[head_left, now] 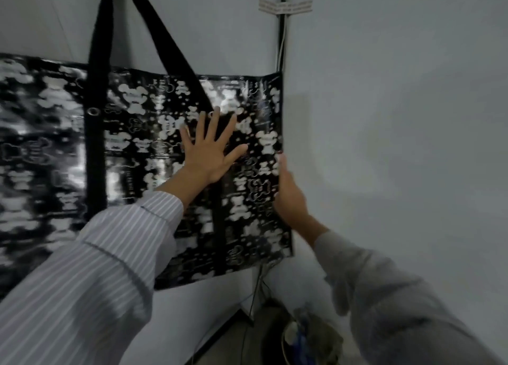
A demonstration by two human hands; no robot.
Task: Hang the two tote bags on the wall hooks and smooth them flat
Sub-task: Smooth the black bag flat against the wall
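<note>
A glossy black tote bag (143, 133) with a white bear print hangs flat against the pale wall by two black straps (101, 40) that run up out of the frame; the hook is out of view. Its left part is blurred, so I cannot tell whether a second bag overlaps there. My left hand (211, 150) lies flat on the bag's right half with fingers spread. My right hand (288, 191) is at the bag's right edge, fingers along or behind that edge; whether it pinches the edge is unclear.
The bag's right edge meets a room corner where a black cable (281, 35) runs down, under a white label (286, 6). On the floor below stand a dark round container (277, 337) and some bundled items (313, 329), with thin wires nearby.
</note>
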